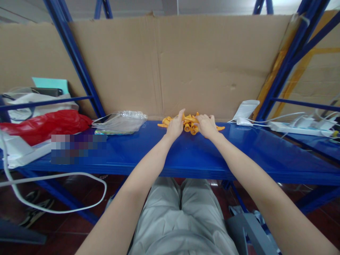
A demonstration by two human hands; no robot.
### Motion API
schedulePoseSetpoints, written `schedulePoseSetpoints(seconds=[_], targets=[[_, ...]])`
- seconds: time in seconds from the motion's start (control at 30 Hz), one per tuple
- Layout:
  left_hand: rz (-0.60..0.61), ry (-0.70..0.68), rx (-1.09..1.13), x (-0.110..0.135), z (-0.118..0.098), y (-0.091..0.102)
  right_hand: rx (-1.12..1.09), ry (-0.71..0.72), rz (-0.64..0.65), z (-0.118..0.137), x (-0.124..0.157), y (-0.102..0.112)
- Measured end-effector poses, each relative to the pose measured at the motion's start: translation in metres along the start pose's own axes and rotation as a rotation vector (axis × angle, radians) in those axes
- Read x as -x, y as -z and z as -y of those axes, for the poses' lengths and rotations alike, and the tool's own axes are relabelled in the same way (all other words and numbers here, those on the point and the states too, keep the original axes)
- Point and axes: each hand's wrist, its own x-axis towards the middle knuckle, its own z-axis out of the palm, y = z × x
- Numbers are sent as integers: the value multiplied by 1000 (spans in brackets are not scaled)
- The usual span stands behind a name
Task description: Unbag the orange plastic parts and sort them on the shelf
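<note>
A pile of several orange-yellow plastic pieces (193,129) lies on the blue shelf top, close to the cardboard backing. Some pieces show round hollow ends facing me, and others taper to curved tips. My left hand (175,127) rests over the pile's left part, one finger stretched up and the others partly hidden. On the right part lies my right hand (207,125), fingers apart and bent over the pieces. Both hands touch the pile. I see no single piece clearly gripped in either one.
Left of the pile lie clear plastic bags (124,122), a red plastic bag (53,124) and a white cable (79,210). At right stand a white device (245,109) and a white power strip (300,128). Blue posts (77,60) and cardboard (212,63) bound the shelf.
</note>
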Motion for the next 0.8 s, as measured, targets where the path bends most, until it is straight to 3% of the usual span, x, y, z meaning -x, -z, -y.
schedulePoseSetpoints(seconds=[0.47, 0.8], targets=[[35, 199, 141, -3, 2, -2, 145, 144, -61, -3, -5, -8], [9, 119, 46, 1, -1, 4, 23, 135, -91, -4, -1, -16]])
